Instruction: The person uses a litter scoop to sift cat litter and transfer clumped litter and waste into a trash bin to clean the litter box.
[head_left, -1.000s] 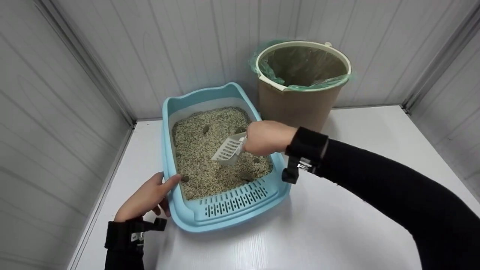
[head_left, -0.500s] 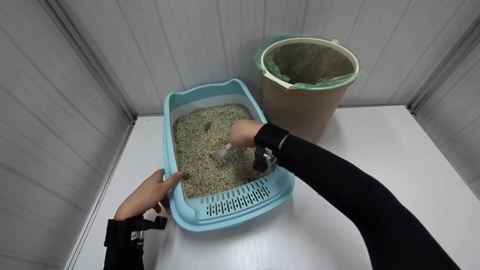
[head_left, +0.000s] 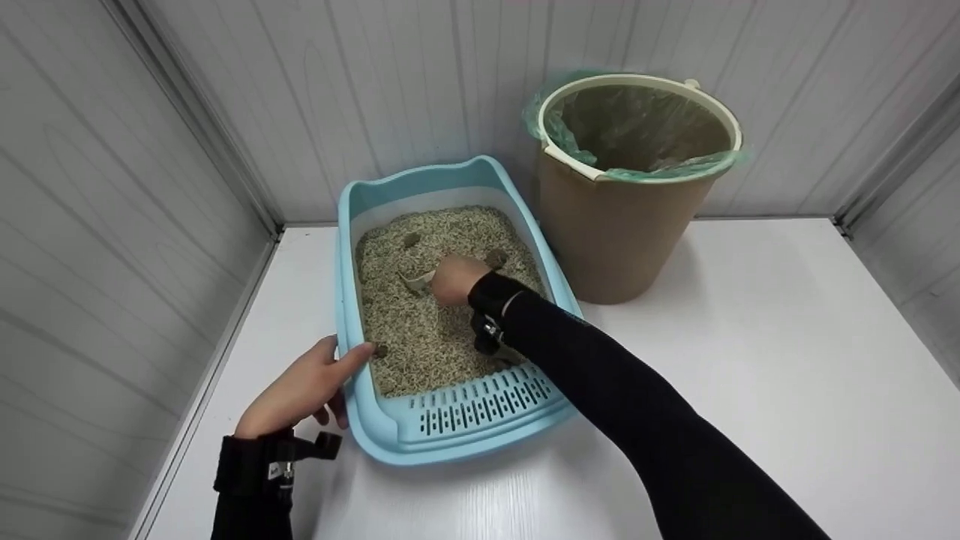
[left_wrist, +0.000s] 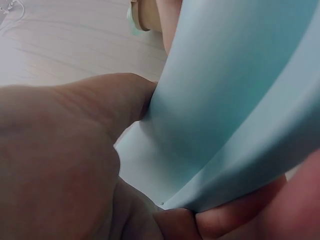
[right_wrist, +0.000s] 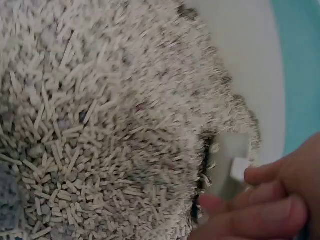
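A light blue litter box (head_left: 480, 441) holds tan pellet litter (head_left: 409, 352). My left hand (head_left: 300, 390) grips its left rim, thumb over the top and fingers under the outer lip, as the left wrist view of the blue rim (left_wrist: 210, 100) also shows. Over the middle of the litter, my right hand (head_left: 456, 280) holds a pale slotted litter scoop (head_left: 418, 282) by its handle. The blade of the scoop (right_wrist: 227, 150) is partly sunk in the pellets; its slots are hidden. Dark clumps lie at the back left (head_left: 412, 239), beside the right hand (head_left: 496, 259) and near my left thumb (head_left: 380, 350).
Right behind the box stands a tan trash bin (head_left: 622, 232) lined with a green plastic bag (head_left: 667, 169). Both rest on a white tabletop (head_left: 780, 315), with pale panel walls (head_left: 420, 82) behind and at the sides.
My right hand has moved left and down with the scoop, whose blade has gone from above the litter into it. The left hand keeps its grip on the rim.
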